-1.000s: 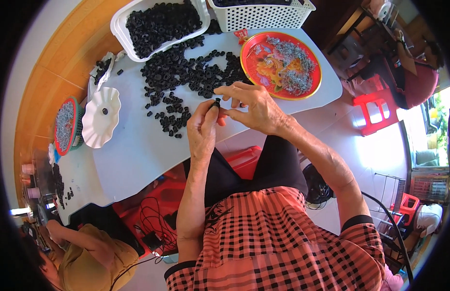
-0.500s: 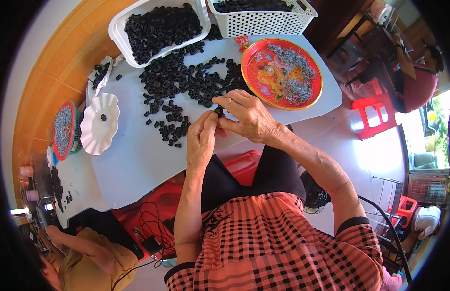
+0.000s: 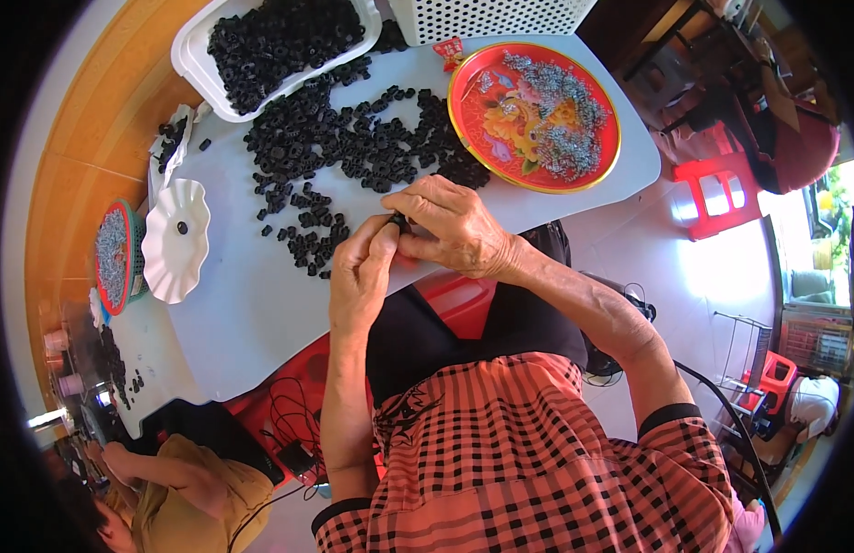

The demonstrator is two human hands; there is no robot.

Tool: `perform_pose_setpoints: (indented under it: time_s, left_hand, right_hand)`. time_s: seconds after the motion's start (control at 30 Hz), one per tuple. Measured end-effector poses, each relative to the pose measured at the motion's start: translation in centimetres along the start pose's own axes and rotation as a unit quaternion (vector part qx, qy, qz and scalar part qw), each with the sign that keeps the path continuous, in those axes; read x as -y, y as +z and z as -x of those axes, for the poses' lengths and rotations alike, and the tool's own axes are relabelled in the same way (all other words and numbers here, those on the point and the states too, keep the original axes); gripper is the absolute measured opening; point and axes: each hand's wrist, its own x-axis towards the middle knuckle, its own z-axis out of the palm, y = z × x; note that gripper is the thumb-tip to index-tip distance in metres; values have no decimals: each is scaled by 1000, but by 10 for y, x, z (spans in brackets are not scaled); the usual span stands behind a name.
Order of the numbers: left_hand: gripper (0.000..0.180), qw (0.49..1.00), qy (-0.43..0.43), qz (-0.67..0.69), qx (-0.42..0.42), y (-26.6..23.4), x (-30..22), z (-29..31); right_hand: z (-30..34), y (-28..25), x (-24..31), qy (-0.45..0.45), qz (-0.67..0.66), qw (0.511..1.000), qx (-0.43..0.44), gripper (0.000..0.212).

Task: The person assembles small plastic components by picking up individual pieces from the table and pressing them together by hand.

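Note:
Over the table's near edge, my left hand (image 3: 361, 267) and my right hand (image 3: 459, 229) meet at the fingertips. Both are closed on one small black plastic part (image 3: 399, 221), mostly covered by the fingers. Just beyond them, a loose pile of similar black plastic parts (image 3: 303, 138) spreads over the white table (image 3: 252, 323). To the right of the pile lies a round red tray (image 3: 461, 138) with a gold rim and a flower print, holding many small shiny metal pieces (image 3: 574, 138).
A white tub (image 3: 192, 69) heaped with black parts and a white perforated basket (image 3: 491, 20) stand at the back. At left are a scalloped white dish (image 3: 175, 263) and a red-rimmed basket (image 3: 129, 267). Other people sit lower left and far right, near a red stool (image 3: 722, 198).
The view has shifted a little, so the tub and basket sit higher in the picture. My hands stay together around the small black part, their grip much the same.

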Motion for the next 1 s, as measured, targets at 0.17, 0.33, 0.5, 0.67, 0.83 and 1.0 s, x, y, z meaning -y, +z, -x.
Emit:
perform_pose_setpoints:
  time_s: [0.17,0.33,0.5,0.67,0.83,1.0]
  left_hand:
    - [31,996,17,76,-43,8,6,-2]
    - [27,977,-17,201,-63,18,10,1]
    - [25,983,-9,159,-95,18,20,0]
    - [31,961,-9,225,-162,37,-2,-5]
    - [32,993,0,54,-102,24,5,-11]
    - [28,976,-60,176,-112,18,15,-3]
  right_hand:
    - [-6,-1,8,98,-28,995,22,49]
    - [-3,-1,1,23,5,1000,-14,47]
    - [-4,3,6,-21,70,997,-20,47]
    - [-5,3,0,-34,69,997,-32,49]
    - [-3,-1,-1,-57,119,991,-13,44]
    - [-6,1,5,-69,149,986,0,39]
